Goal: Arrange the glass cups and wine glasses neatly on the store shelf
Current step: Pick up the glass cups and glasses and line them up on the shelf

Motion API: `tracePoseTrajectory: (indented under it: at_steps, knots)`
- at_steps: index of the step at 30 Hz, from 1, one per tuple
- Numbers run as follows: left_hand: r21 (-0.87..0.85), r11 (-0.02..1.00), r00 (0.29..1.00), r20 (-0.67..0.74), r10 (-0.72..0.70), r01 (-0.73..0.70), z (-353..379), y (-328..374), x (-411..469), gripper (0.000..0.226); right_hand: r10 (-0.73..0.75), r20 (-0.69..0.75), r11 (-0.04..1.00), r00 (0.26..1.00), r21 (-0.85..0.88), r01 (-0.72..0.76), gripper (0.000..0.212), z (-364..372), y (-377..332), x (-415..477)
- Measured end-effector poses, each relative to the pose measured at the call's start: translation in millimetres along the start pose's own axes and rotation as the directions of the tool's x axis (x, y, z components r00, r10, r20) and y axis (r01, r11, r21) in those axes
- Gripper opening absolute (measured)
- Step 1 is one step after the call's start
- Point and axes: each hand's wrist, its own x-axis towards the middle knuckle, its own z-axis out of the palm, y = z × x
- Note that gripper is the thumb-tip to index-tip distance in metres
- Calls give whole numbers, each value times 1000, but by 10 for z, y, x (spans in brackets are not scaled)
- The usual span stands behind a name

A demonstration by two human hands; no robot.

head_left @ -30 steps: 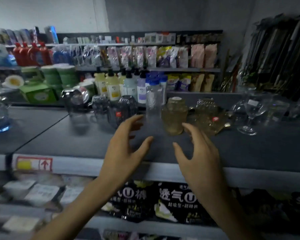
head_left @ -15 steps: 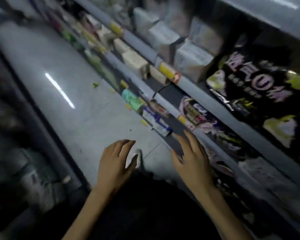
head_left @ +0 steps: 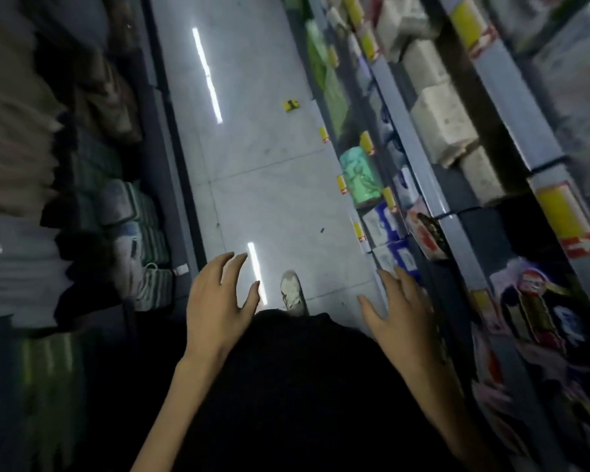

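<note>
No glass cup or wine glass shows in this view; the camera looks down at the aisle floor. My left hand (head_left: 218, 301) hovers above the floor with fingers spread and holds nothing. My right hand (head_left: 401, 313) is also spread and empty, close to the lower shelf edge on the right. Both forearms reach out over my dark clothing.
A grey tiled aisle floor (head_left: 252, 185) runs ahead, with one pale shoe (head_left: 292, 292) on it. Shelves of packaged goods (head_left: 440, 120) with yellow price tags line the right. Stacked folded textiles (head_left: 130, 212) fill the shelving on the left.
The view swung from the shelf top with the glasses down to the aisle floor, then turned to look along it. Both hands stayed spread and empty throughout.
</note>
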Motion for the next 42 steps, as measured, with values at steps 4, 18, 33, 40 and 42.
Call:
tracePoseTrajectory:
  at_steps: [4, 18, 33, 40, 42]
  knots:
    - [-40, 991, 991, -14, -132, 131, -123, -373, 394, 54, -78, 80, 997, 994, -20, 80, 58, 126, -580, 611]
    - [-55, 988, 989, 32, -141, 143, -269, -944, 2456, 53, -191, 161, 977, 968, -66, 204, 55, 290, -1648, 2855]
    - [52, 999, 999, 40, -16, 14, -1085, -1096, 5894, 60, -220, 101, 974, 970, 71, 214, 54, -91, -3073, 5855]
    - [-57, 981, 981, 49, 186, -183, -1352, -1118, 7447, 55, -130, -54, 986, 990, 94, 135, 49, -239, -3614, 6924]
    - [-84, 954, 955, 46, 294, -289, -1501, -1051, 8014, 52, -133, -186, 987, 974, 68, 147, 50, -390, -3895, 7273]
